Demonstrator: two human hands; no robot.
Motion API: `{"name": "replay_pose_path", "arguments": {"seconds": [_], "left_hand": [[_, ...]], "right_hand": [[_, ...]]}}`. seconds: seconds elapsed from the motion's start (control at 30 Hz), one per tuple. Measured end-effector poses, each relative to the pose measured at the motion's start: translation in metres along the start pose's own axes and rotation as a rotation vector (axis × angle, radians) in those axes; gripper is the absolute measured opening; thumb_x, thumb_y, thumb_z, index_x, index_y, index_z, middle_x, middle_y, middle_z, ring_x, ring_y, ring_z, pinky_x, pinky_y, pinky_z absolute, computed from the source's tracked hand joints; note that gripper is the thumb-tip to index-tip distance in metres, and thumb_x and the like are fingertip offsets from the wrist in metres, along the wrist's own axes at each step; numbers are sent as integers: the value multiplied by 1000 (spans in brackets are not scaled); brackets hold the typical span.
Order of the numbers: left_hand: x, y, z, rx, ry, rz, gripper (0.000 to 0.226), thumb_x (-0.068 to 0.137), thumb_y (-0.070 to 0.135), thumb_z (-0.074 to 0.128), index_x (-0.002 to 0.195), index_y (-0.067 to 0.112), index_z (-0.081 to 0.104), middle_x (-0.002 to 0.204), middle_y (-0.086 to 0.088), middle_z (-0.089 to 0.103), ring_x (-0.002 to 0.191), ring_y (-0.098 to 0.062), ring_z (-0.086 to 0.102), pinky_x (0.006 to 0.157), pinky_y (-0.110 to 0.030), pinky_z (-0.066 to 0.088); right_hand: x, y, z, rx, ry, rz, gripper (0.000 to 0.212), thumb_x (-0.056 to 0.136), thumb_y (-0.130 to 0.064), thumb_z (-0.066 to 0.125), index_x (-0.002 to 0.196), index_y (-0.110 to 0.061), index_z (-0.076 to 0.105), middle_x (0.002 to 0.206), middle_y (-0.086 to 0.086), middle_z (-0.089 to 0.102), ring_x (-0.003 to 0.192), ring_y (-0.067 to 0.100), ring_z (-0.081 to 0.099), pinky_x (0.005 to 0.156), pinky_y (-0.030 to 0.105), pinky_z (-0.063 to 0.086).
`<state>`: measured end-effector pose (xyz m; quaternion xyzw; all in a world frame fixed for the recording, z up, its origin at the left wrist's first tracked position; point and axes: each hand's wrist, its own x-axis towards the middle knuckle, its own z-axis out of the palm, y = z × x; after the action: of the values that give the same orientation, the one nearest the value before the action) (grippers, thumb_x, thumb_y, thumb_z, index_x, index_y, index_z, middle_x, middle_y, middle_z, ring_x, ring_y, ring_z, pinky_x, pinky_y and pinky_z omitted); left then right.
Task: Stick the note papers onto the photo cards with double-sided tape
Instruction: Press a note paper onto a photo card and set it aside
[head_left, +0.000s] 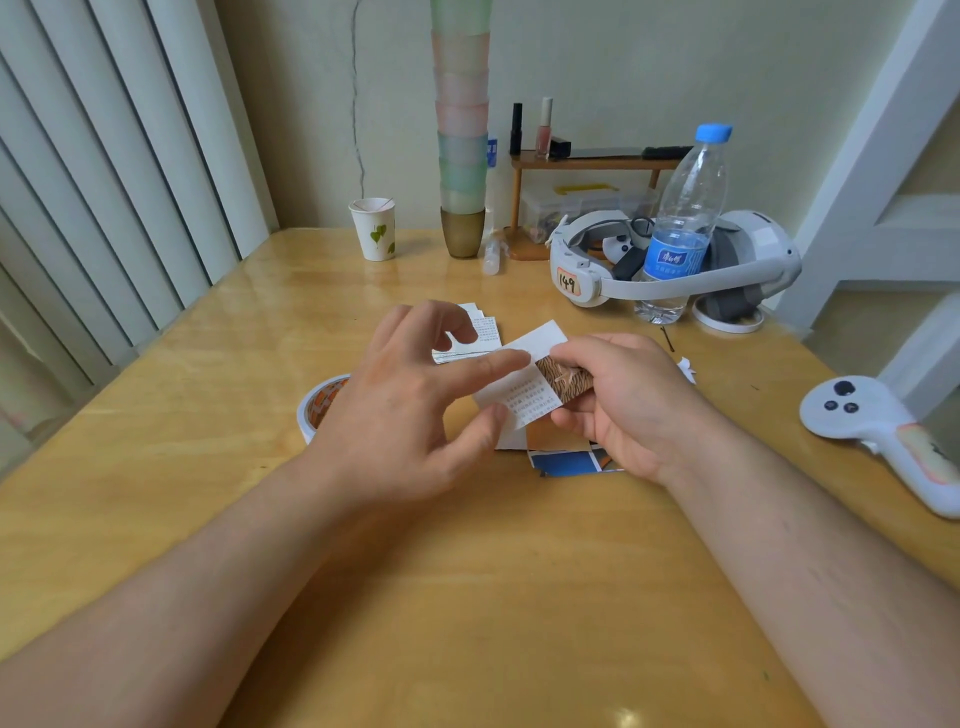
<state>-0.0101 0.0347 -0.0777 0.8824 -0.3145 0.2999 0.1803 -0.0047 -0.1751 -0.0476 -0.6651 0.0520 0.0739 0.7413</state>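
The right hand is curled around a small card with a brown striped picture and holds it just above the wooden surface. The left hand is mostly open, with its pointer finger and thumb pinching the edge of a white note paper with tiny printed words. That paper lies across the card, so the two look like they are being stuck together right now. I cannot see any sticky tape between them, because the paper hides it. Under the hands lie more picture cards with blue and orange on them, flat on the surface. Just behind the left hand sits a small pile of more white note papers. A roll of white tape with an orange middle rests by the left wrist. Farther back stand a clear water bottle with a blue cap, a white headset and a white paper cup with green leaves. A white controller lies off to the right. The paper could go on crooked if the left hand pushes it down before the edges line up. It could also wrinkle if the finger presses only one corner, and pulling it off again might tear it.
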Motion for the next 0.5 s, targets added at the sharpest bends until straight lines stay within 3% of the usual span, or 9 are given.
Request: {"name": "replay_pose_path", "arguments": {"seconds": [0.27,0.5], "left_hand": [[2,3,-1,84,9,50,38,95,45,62,128,31,75,125,-13,55,105,-30,51,98,-43,44],[4,3,1,154,-11,72,33,99,53,59,121,37,78,128,-13,57,108,-35,52,95,-49,46]], "right_hand": [[2,1,0,-77,35,5,11,101,-10,58,95,-5,65,67,10,71,50,21,65,42,22,40],[3,0,-2,-9,16,36,13,99,-10,60,88,-9,66,68,6,67,51,17,63,46,24,37]]}}
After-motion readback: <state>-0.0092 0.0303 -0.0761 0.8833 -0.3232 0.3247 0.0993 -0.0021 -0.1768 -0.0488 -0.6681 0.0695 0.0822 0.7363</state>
